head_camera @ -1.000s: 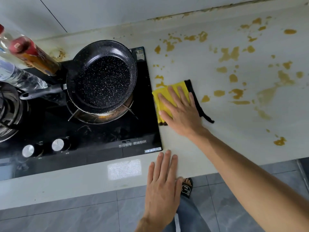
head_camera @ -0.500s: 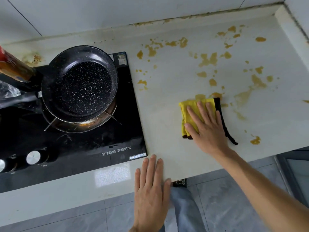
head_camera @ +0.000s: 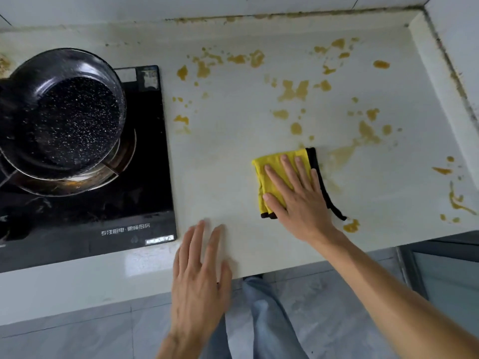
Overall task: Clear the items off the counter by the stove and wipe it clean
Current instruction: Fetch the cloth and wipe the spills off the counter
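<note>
Under the right hand (head_camera: 298, 200), the cloth (head_camera: 272, 164) seems partly hidden.

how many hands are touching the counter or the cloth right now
2. The right hand presses flat on the folded yellow cloth with black trim; the left hand rests flat at the pale stained counter front edge.

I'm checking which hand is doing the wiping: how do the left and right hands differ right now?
The right hand presses flat on the yellow cloth among the stains; the left hand rests bare at the counter edge, holding nothing. The right reaches farther in than the left. Both have straight fingers, palm down.
</note>
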A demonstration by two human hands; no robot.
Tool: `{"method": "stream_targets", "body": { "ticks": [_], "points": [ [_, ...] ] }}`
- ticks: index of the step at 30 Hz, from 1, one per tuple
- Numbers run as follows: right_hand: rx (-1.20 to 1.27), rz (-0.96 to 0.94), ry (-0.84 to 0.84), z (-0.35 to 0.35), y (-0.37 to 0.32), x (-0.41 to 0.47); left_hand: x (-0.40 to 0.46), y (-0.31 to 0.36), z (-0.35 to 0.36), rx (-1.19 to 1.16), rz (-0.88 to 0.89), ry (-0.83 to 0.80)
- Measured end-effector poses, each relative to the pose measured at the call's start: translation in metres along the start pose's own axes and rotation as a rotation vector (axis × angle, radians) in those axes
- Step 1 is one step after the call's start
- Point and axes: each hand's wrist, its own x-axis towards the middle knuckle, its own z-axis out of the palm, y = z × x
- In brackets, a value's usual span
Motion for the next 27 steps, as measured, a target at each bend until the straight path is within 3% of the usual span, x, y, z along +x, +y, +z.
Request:
{"method": "stream_targets", "body": {
  "ticks": [3, 7, 10, 14, 19, 23, 27],
  "points": [
    [0.027, 0.081, -0.017, -0.014, 0.017, 0.032, 0.037, 0.016, -0.001, 0.044, 0.018, -0.021],
    [0.041, 0.155, 0.014, -0.017, -0.01, 0.074, 0.069, 0.023, -0.003, 0.136, -0.027, -0.075],
    [0.044, 0.055, 0.076, -0.006, -0.025, 0.051, 0.071, 0.028, 0.001, 0.185, -0.053, -0.074],
    [0.062, -0.086, 0.073, 0.01, 0.004, -0.025, 0.069, 0.03, 0.007, 0.177, -0.065, -0.044],
    [0.032, 0.053, 0.012, 0.001, 0.055, -0.028, 0.07, 0.028, 0.011, 0.186, -0.053, -0.003],
    [0.085, 0.257, 0.036, -0.009, 0.032, 0.02, 0.07, 0.025, 0.016, 0.212, -0.031, 0.04],
    [0.081, 0.124, 0.102, 0.01, -0.007, -0.02, 0.07, 0.023, 0.018, 0.215, -0.03, 0.059]
  ]
}}
